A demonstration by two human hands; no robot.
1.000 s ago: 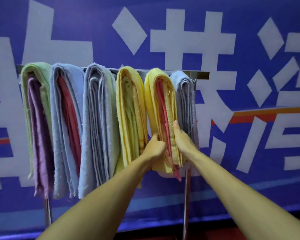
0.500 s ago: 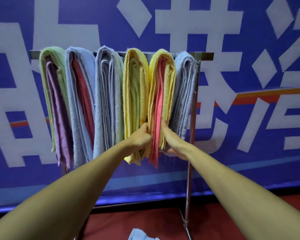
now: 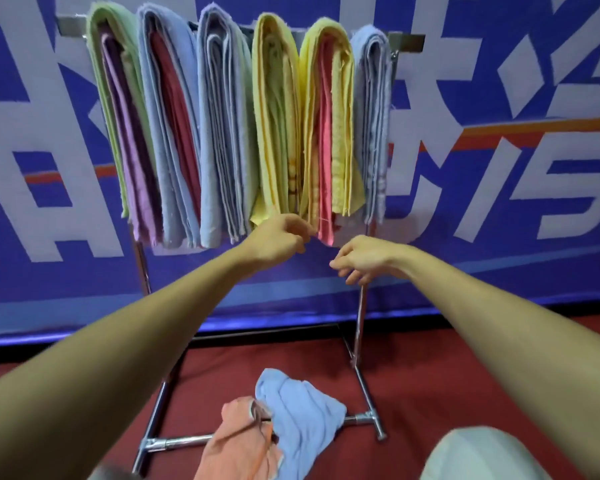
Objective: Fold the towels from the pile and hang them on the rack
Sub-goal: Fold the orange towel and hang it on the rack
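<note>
Blue banner (image 3: 482, 278) above red floor (image 3: 430, 375)

Rack bar (image 3: 407, 41) packed by hung towels (image 3: 227, 126), bare only at ends. Open room left below hems; base rail (image 3: 187, 441) blocked by floor pile (image 3: 302, 420).

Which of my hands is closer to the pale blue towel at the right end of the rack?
Right. The right hand hangs just below the pale blue towel; the left hand is under the yellow towels.

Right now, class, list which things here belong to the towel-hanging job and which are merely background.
Job: rack, hung towels, unfolded blue towel, orange towel.
Background: banner, red floor, person's knee.
</note>
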